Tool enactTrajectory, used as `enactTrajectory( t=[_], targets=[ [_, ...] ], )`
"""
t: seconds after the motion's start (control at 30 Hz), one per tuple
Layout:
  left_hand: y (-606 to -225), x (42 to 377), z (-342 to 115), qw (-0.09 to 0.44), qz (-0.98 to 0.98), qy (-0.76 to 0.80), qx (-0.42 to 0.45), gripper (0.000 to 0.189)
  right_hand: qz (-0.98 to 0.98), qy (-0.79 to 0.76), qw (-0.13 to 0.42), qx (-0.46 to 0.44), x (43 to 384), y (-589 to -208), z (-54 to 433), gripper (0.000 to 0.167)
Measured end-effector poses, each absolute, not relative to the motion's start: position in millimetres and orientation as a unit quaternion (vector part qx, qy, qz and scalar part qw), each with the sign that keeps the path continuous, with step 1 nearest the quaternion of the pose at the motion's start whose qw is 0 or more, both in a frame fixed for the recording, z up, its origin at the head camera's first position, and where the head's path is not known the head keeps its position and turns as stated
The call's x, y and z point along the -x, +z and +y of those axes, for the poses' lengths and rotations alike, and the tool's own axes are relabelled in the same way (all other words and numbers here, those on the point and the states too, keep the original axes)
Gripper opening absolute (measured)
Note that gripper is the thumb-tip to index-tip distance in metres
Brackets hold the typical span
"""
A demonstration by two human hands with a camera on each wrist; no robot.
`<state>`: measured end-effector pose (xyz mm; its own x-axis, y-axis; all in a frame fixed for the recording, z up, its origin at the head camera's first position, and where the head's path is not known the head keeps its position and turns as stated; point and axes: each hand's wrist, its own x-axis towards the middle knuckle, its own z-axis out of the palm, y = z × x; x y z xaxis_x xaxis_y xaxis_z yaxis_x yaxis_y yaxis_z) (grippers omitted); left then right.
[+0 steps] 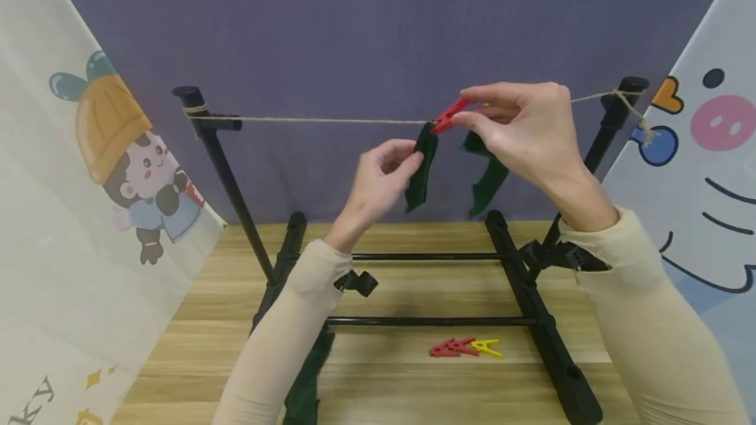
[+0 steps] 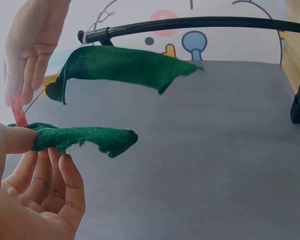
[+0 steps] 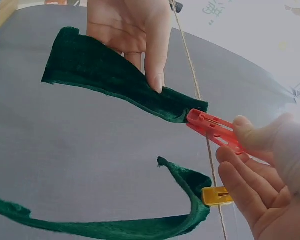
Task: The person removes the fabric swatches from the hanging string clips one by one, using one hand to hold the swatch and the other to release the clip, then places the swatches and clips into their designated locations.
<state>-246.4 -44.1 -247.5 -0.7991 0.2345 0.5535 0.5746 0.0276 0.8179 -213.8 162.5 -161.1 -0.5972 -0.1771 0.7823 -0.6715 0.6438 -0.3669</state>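
A twine line (image 1: 331, 121) stretches between two black posts. My left hand (image 1: 382, 179) pinches a dark green cloth strip (image 3: 105, 75) between thumb and fingers, just below the twine. The strip's top end is folded over the line. My right hand (image 1: 525, 130) holds a red clothespin (image 3: 212, 127) by its handle ends; in the right wrist view its jaws sit over the cloth's edge at the twine. Further right, a yellow clothespin (image 3: 216, 196) fixes a second green strip (image 2: 120, 65) to the line, partly hidden behind my right hand in the head view.
The black frame stands on a wooden tabletop, with lower crossbars (image 1: 431, 321) and slanted feet. Two red clothespins (image 1: 451, 347) and a yellow one (image 1: 487, 347) lie in front. Another green cloth (image 1: 304, 385) lies beside my left sleeve. Printed panels stand on both sides.
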Motion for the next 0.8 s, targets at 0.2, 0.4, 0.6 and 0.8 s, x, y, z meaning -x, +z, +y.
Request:
enactTrajectory(
  t=[0.2,0.4,0.6,0.8],
  targets=[
    [-245,244,-46,0.138,-0.709,-0.631,0.283,0.019,-0.813,0.338,0.389,-0.272,211,-159,161,0.026],
    [-229,223,-48,0.131,-0.714,-0.63,0.275,0.021,-0.783,0.333,0.439,-0.288,195,-152,152,0.022],
    [-226,217,-48,0.13,-0.717,-0.626,0.276,0.021,-0.755,0.322,0.484,-0.304,191,-153,151,0.019],
    [-229,218,-52,0.129,-0.719,-0.626,0.273,0.021,-0.737,0.334,0.484,-0.334,190,-154,152,0.014]
  ],
)
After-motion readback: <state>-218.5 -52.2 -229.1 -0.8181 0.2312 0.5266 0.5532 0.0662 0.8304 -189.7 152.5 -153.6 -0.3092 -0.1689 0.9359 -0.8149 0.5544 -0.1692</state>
